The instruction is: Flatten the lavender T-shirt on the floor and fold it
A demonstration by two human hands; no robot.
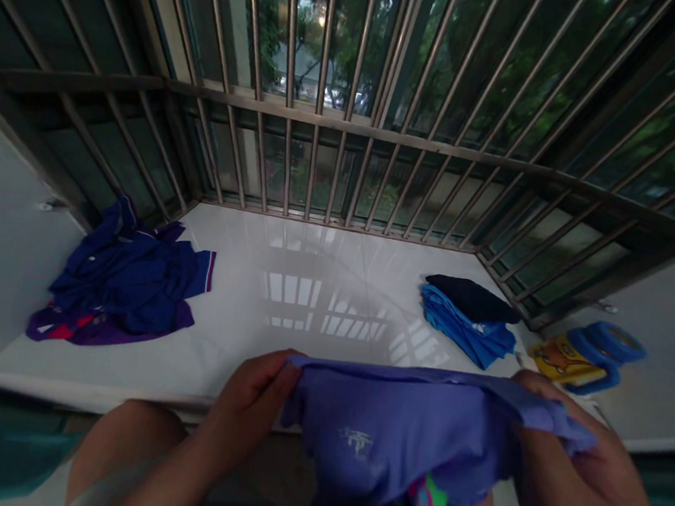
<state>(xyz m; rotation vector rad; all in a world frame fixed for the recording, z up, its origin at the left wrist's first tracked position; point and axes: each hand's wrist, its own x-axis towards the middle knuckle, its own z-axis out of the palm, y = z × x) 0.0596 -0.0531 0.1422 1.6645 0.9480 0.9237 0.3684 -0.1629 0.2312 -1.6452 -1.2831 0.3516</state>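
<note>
A purple piece of clothing (402,431) with a small pale print hangs stretched between my two hands, just before the front edge of the sill. Its top edge is pulled nearly straight, and a brightly coloured patch shows at its lower right. My left hand (258,386) pinches the left corner between thumb and fingers. Around the other end my right hand (575,467) is closed, with some cloth bunched in the grip. The lower part of the garment drops into shadow above my lap, and I cannot make out its full shape.
On the white tiled sill (308,298) a loose heap of dark blue and purple clothes (133,278) lies at the left. A folded blue and black stack (470,313) sits at the right. Beyond it is a blue and yellow container (587,355). Metal bars (352,125) close off the window behind.
</note>
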